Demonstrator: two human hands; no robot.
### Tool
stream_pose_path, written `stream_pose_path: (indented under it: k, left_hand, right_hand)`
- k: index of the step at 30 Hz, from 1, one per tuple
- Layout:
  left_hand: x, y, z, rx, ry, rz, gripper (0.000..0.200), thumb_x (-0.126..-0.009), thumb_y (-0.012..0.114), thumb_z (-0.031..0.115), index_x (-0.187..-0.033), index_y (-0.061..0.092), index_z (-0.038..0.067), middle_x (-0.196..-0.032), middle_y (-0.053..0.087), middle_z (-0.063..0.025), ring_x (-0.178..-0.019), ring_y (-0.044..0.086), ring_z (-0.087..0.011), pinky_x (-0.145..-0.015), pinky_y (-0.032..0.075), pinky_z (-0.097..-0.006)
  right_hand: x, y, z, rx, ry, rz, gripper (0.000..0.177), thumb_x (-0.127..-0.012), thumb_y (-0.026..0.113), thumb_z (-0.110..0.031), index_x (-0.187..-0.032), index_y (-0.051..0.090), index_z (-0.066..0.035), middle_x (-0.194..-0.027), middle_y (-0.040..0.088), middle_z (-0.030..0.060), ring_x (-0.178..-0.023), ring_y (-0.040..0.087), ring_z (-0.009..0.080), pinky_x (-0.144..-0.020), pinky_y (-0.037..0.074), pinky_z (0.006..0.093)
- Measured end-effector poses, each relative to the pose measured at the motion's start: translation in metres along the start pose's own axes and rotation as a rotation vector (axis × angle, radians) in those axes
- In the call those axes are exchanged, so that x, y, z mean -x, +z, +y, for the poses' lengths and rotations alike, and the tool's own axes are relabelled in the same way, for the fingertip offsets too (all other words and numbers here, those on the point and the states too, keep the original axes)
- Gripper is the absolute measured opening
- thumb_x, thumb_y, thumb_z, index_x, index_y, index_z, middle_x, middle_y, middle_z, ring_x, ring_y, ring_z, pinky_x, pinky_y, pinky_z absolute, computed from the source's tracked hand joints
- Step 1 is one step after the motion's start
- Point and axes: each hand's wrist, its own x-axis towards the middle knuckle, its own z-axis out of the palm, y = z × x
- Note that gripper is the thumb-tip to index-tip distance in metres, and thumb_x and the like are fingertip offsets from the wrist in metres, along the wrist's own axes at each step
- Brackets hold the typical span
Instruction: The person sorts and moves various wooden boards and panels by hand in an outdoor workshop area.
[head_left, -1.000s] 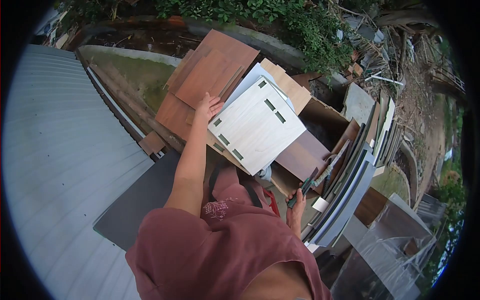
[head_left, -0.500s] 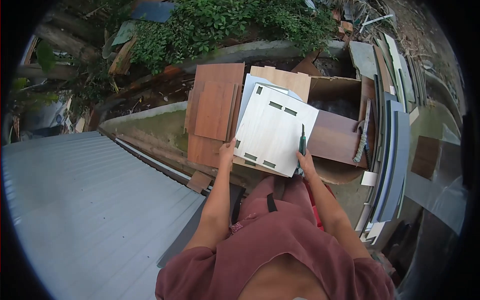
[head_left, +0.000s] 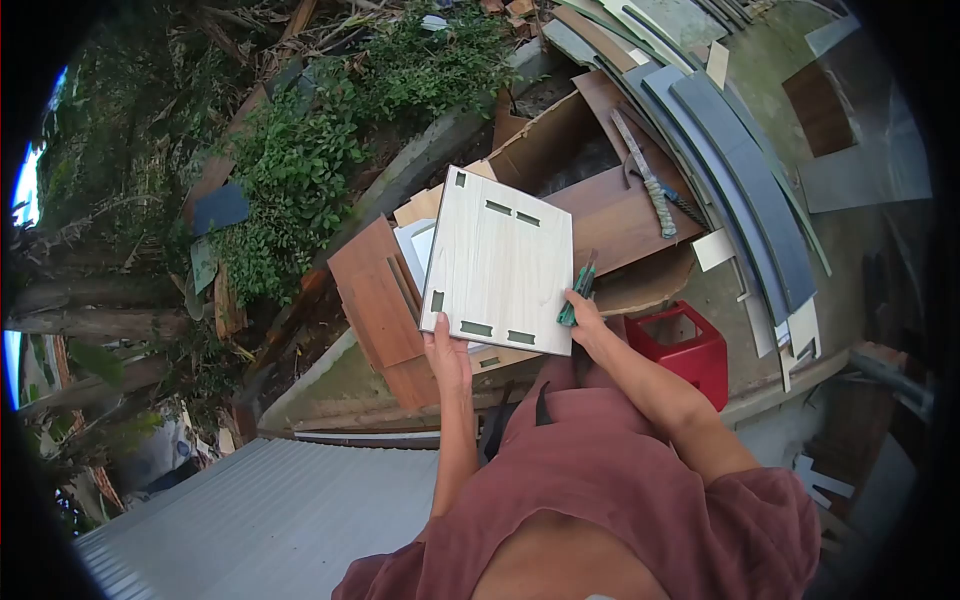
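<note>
A pale wood-grain panel (head_left: 505, 265) with several small dark greenish rectangles near its edges is held up in front of me. My left hand (head_left: 447, 362) grips its lower left corner, thumb on top and fingers underneath. At the lower right edge, my right hand (head_left: 588, 322) is closed around a green utility knife (head_left: 582, 292) that points up and away. Beneath the panel lie reddish-brown boards (head_left: 372, 290) on the left and a light wood board (head_left: 418, 207) partly covered by it.
A machete-like blade with a wrapped handle (head_left: 655, 195) rests on a brown board (head_left: 600, 215) at the right. Long grey strips (head_left: 745, 185) are stacked beyond it. A red plastic stool (head_left: 690, 355) stands by my right side. Corrugated metal sheeting (head_left: 290, 510) lies lower left.
My view has swung round, so the surroundings appear rotated and the red stool shows more fully. The panel has lifted and turned slightly, still in my left hand; the knife remains in my right.
</note>
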Motion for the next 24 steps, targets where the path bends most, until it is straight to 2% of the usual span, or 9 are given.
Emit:
stream_pose_path:
  k: [3, 6, 8, 11, 14, 17, 19, 20, 24]
  left_hand:
    - [-0.007, 0.057, 0.021, -0.239, 0.163, -0.121, 0.034, -0.09, 0.052, 0.015, -0.118, 0.047, -0.005, -0.114, 0.056, -0.0123, -0.105, 0.054, -0.0185, -0.092, 0.042, -0.0317]
    - [0.007, 0.127, 0.031, -0.558, 0.251, -0.071, 0.028, -0.089, 0.055, 0.015, -0.108, 0.054, -0.006, -0.103, 0.06, -0.0097, -0.093, 0.053, -0.0123, -0.084, 0.041, -0.0258]
    - [0.014, 0.159, 0.029, -0.689, 0.313, -0.112, 0.028, -0.087, 0.059, 0.017, -0.103, 0.056, -0.005, -0.093, 0.06, -0.0064, -0.082, 0.051, -0.0102, -0.075, 0.041, -0.0242]
    - [0.021, 0.192, 0.023, -0.822, 0.319, -0.187, 0.03, -0.087, 0.059, 0.018, -0.107, 0.055, -0.004, -0.085, 0.061, -0.0062, -0.076, 0.051, -0.0102, -0.071, 0.042, -0.0245]
    - [0.029, 0.216, 0.017, -0.904, 0.314, -0.267, 0.034, -0.087, 0.058, 0.018, -0.115, 0.054, -0.002, -0.083, 0.063, -0.0085, -0.075, 0.053, -0.0112, -0.071, 0.044, -0.0258]
    - [0.031, 0.229, 0.004, -0.931, 0.351, -0.34, 0.034, -0.086, 0.058, 0.016, -0.116, 0.054, -0.001, -0.084, 0.063, -0.0112, -0.076, 0.054, -0.0125, -0.072, 0.045, -0.0272]
    - [0.036, 0.238, -0.002, -0.98, 0.379, -0.374, 0.034, -0.086, 0.058, 0.016, -0.116, 0.054, 0.0, -0.085, 0.063, -0.013, -0.076, 0.055, -0.0132, -0.072, 0.045, -0.0278]
    - [0.039, 0.244, -0.001, -0.989, 0.357, -0.387, 0.035, -0.087, 0.061, 0.02, -0.112, 0.055, -0.003, -0.08, 0.059, -0.0014, -0.073, 0.049, -0.0087, -0.068, 0.041, -0.0229]
    - [0.038, 0.248, -0.008, -0.941, 0.406, -0.392, 0.035, -0.087, 0.06, 0.019, -0.114, 0.055, -0.003, -0.08, 0.059, -0.0005, -0.07, 0.047, -0.007, -0.065, 0.04, -0.0211]
  right_hand:
    - [0.021, 0.001, 0.007, -0.169, 0.076, -0.1, 0.04, -0.088, 0.055, -0.019, -0.119, 0.043, 0.003, -0.112, 0.055, 0.014, -0.098, 0.056, 0.0279, -0.084, 0.046, 0.0454]
    - [0.042, 0.001, -0.009, 0.009, 0.131, -0.108, 0.04, -0.087, 0.055, -0.018, -0.12, 0.042, 0.0, -0.106, 0.055, 0.0133, -0.094, 0.057, 0.0245, -0.075, 0.05, 0.0398]
    - [0.07, 0.003, -0.044, 0.406, 0.001, -0.025, 0.032, -0.087, 0.054, -0.019, -0.113, 0.043, -0.003, -0.097, 0.055, 0.0109, -0.084, 0.058, 0.0185, -0.064, 0.05, 0.0325]
    - [0.099, -0.011, -0.111, 0.573, -0.393, -0.016, 0.022, -0.089, 0.052, -0.021, -0.101, 0.045, -0.004, -0.072, 0.053, 0.0045, -0.059, 0.053, 0.01, -0.05, 0.045, 0.0245]
    - [0.182, 0.022, -0.203, 1.137, -0.741, 0.028, 0.035, -0.085, 0.056, -0.018, -0.116, 0.046, -0.006, -0.083, 0.059, 0.0152, -0.075, 0.058, 0.0328, -0.069, 0.044, 0.037]
    - [0.212, 0.033, -0.246, 1.333, -1.228, -0.088, 0.037, -0.078, 0.062, -0.008, -0.113, 0.052, -0.008, -0.091, 0.061, 0.0128, -0.081, 0.06, 0.0321, -0.071, 0.048, 0.0374]
    - [0.219, 0.037, -0.267, 1.438, -1.215, -0.128, 0.037, -0.077, 0.061, -0.009, -0.113, 0.053, -0.01, -0.091, 0.061, 0.013, -0.08, 0.06, 0.0323, -0.069, 0.049, 0.0385]
    - [0.219, 0.037, -0.273, 1.553, -1.195, -0.179, 0.037, -0.076, 0.061, -0.011, -0.113, 0.053, -0.011, -0.091, 0.061, 0.0132, -0.079, 0.061, 0.0324, -0.067, 0.05, 0.0395]
    - [0.202, 0.03, -0.283, 1.61, -1.104, -0.228, 0.038, -0.076, 0.06, -0.009, -0.113, 0.053, -0.011, -0.091, 0.061, 0.0132, -0.079, 0.061, 0.0326, -0.066, 0.049, 0.0402]
